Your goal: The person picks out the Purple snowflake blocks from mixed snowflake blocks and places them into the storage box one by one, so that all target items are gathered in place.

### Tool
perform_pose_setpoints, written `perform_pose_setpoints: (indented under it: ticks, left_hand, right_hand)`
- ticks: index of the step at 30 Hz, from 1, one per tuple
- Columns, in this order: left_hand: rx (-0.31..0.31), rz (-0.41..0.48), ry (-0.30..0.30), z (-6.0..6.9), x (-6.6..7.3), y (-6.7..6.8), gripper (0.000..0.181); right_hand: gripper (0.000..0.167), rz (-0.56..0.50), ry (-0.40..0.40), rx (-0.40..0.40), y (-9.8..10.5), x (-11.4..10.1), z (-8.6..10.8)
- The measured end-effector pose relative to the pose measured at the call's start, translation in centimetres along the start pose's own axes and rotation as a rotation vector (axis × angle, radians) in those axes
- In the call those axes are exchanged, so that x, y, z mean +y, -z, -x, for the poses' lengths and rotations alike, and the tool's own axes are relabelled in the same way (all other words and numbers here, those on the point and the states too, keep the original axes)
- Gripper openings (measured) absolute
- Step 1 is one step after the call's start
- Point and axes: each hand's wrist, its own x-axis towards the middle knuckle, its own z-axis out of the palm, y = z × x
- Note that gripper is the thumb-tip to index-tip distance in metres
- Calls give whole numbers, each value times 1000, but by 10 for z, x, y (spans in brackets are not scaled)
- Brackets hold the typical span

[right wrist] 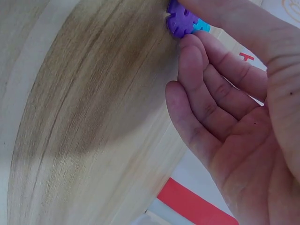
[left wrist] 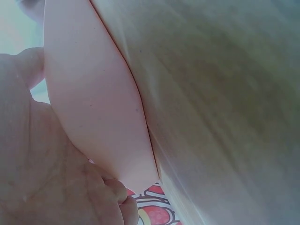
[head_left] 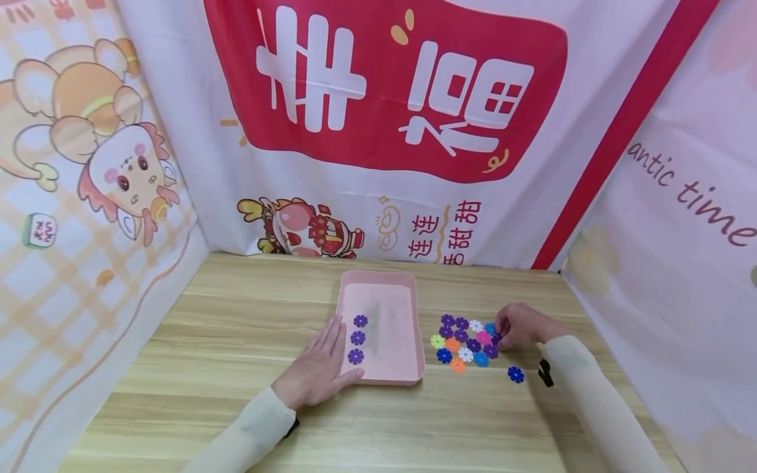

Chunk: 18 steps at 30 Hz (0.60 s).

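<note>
In the head view, my left hand (head_left: pixel 316 369) lies along the left side of a pink tray (head_left: pixel 419 348), fingers extended along its outer wall and thumb by the near-left corner. The left wrist view shows the palm against the tray's wall (left wrist: pixel 93 89). Three purple notched plastic discs (head_left: pixel 357 337) stand in a column inside the tray. My right hand (head_left: pixel 523 324) is at the right edge of a cluster of coloured discs (head_left: pixel 466 355). In the right wrist view its thumb and fingertips pinch a purple disc (right wrist: pixel 181 19), with a light blue disc (right wrist: pixel 201 25) just behind.
One dark blue disc (head_left: pixel 516 374) lies apart, near the right wrist. The wooden table (head_left: pixel 378 433) is bounded by a printed cloth (head_left: pixel 390 217) at the back and printed sheets on both sides.
</note>
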Motion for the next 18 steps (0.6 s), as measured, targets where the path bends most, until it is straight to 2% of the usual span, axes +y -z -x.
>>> perform_pose_setpoints:
  ticks: [7,18]
  left_hand:
    - [9,-8,-16,1,0,-1,97]
    - [-5,-16,5,0,0,0,99]
  right_hand:
    - [22,9,11,-14,1,-3,0]
    - [21,11,32,-28,4,-5,-1]
